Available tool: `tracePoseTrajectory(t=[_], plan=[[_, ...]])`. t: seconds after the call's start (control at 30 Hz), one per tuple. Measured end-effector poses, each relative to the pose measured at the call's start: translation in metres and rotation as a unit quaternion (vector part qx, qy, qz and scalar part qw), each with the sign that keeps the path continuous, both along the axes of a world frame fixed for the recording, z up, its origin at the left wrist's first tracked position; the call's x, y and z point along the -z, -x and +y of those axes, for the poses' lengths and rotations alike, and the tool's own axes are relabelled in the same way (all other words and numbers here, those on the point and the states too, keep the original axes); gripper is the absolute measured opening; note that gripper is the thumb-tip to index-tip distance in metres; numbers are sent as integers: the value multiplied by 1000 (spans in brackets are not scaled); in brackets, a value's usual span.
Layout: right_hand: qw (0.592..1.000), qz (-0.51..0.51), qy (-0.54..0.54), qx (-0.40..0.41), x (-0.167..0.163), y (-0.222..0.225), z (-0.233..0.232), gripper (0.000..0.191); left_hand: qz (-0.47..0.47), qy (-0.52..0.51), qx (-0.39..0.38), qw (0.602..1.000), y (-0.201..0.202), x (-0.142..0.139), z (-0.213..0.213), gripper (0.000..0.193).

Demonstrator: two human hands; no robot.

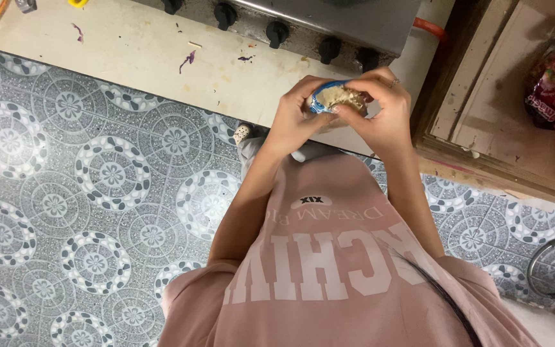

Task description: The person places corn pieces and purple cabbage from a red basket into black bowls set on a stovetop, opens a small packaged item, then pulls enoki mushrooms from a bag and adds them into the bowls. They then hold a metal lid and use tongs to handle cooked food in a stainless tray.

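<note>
You held the crinkled blue-and-white plastic packet of pale noodle block (pixel 336 99) between both hands, left hand (pixel 293 119) and right hand (pixel 383 109) clamped on its ends, its length crosswise, above the cream counter's (pixel 130 58) front edge.

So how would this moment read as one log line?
left hand: holds small beige food block in blue-white wrapper | right hand: fingers on it | cream counter beyond
</note>
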State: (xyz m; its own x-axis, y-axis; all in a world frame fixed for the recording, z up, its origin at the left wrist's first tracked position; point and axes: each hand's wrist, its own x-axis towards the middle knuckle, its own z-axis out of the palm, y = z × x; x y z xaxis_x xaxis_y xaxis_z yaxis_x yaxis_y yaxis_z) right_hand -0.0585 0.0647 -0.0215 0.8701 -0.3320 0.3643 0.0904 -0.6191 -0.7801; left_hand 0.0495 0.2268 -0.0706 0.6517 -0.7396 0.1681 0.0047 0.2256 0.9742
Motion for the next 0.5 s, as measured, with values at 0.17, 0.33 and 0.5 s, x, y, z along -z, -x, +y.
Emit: tracePoseTrajectory(t=[0.17,0.33,0.5], plan=[[999,6,-17,38,7,2,7,17,-68,-49,1,996,3,-11,0,49],[995,-34,66,70,18,1,11,17,-62,-50,6,997,7,-15,3,48],[999,-21,18,46,11,4,12,18,-80,-19,1,997,6,-16,2,48]])
